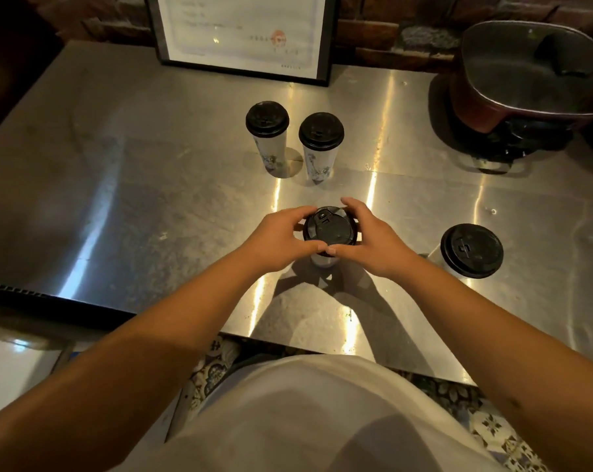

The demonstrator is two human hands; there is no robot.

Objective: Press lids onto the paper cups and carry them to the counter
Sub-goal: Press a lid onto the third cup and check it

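A white paper cup (323, 260) stands on the steel table (152, 199) in front of me with a black lid (331, 229) on top. My left hand (281, 238) and my right hand (373, 238) wrap the lid's rim from both sides, thumbs meeting at its near edge. Most of the cup's body is hidden under my hands. Two tall printed cups with black lids (267, 119) (321, 130) stand side by side farther back. A third lidded cup (471, 251) stands to my right.
A framed document (244, 35) leans against the brick wall at the back. A dark lidded pot (526, 76) on a burner occupies the back right corner. The table's near edge runs just in front of my body, with patterned floor tiles (492, 424) below.
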